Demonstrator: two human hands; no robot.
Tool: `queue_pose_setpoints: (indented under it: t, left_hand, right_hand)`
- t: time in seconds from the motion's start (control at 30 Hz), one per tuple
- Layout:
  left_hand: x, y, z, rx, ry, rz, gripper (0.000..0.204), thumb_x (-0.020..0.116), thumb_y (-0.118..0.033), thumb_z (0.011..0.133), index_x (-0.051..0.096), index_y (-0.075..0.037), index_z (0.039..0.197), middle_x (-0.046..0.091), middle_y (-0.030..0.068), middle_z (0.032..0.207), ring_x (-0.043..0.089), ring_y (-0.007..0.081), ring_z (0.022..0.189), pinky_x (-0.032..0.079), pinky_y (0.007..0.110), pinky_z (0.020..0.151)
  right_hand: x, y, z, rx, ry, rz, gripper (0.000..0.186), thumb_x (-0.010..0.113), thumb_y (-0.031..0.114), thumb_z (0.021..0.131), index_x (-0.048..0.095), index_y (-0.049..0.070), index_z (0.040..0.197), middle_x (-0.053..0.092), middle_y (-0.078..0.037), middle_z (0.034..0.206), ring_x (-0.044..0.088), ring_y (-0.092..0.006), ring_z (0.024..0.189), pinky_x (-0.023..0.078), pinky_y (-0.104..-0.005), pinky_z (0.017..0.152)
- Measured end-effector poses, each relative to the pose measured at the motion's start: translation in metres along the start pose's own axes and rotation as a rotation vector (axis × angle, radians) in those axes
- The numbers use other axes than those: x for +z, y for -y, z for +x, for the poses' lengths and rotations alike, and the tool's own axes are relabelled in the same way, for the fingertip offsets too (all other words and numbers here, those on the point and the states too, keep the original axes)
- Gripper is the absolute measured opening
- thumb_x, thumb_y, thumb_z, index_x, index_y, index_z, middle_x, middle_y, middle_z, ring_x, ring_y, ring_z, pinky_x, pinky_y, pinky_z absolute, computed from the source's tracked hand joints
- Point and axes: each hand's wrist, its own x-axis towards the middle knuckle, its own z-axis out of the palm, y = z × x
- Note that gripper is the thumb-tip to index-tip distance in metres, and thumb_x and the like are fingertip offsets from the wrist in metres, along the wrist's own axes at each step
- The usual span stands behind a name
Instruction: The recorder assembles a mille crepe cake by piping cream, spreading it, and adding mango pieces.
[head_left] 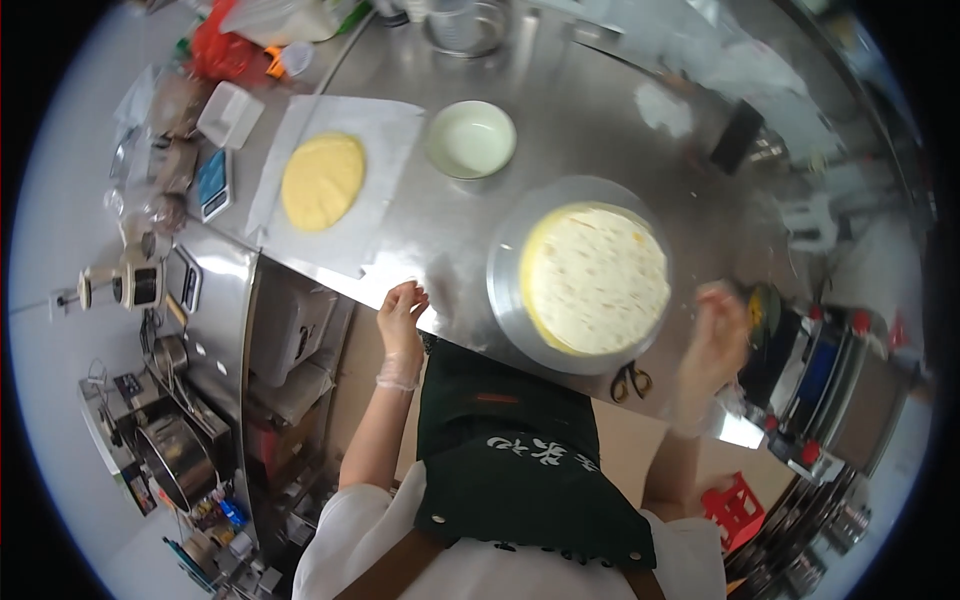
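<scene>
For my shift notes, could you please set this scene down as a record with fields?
Surface: grey steel table
Right of centre: round, white-topped yellow cake on a large round grey plate
Left: flat, round yellow dough on a white paper sheet
Between, farther back: pale green round bowl
Front edge: gold-handled scissors
Left hand: curled, near the front edge; hold unclear
Right hand: blurred, right of the cake; hold unclear

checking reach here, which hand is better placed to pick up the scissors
Likely the right hand: it is nearer the scissors, up and to their right, while the left hand is farther off, left of the white-topped cake.
</scene>
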Motion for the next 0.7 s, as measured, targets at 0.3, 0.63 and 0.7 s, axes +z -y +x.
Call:
queue_pose_setpoints:
  t: [0.3, 0.63, 0.7]
  left_hand:
    - [-0.042, -0.070, 0.106, 0.185, 0.027, 0.093, 0.010, 0.066, -0.011, 0.088, 0.063, -0.002, 0.092, 0.061, 0.0004, 0.087, 0.054, 0.0072, 0.080, 0.044, 0.021, 0.076]
    - [-0.120, -0.111, 0.174, 0.090, -0.056, -0.036, 0.003, 0.063, -0.003, 0.089, 0.061, -0.002, 0.091, 0.061, 0.0018, 0.094, 0.055, 0.0084, 0.089, 0.043, 0.023, 0.084]
    - [-0.127, -0.119, 0.185, 0.069, -0.075, -0.027, 0.005, 0.063, -0.003, 0.089, 0.061, -0.002, 0.093, 0.061, 0.0017, 0.095, 0.055, 0.0084, 0.090, 0.043, 0.023, 0.085]
  right_hand:
    - [0.335, 0.136, -0.054, 0.101, 0.549, 0.361, 0.030, 0.068, 0.000, 0.081, 0.057, 0.004, 0.109, 0.069, -0.009, 0.088, 0.066, -0.0199, 0.079, 0.050, -0.0304, 0.071]
    - [0.573, 0.134, -0.052, -0.083, 0.649, 0.104, 0.039, 0.072, -0.002, 0.072, 0.055, 0.008, 0.105, 0.065, -0.005, 0.090, 0.060, -0.0265, 0.089, 0.050, -0.0394, 0.073]
    - [0.586, 0.137, -0.053, -0.072, 0.667, 0.076, 0.039, 0.073, -0.002, 0.071, 0.055, 0.008, 0.105, 0.065, -0.004, 0.090, 0.059, -0.0269, 0.090, 0.050, -0.0403, 0.073]
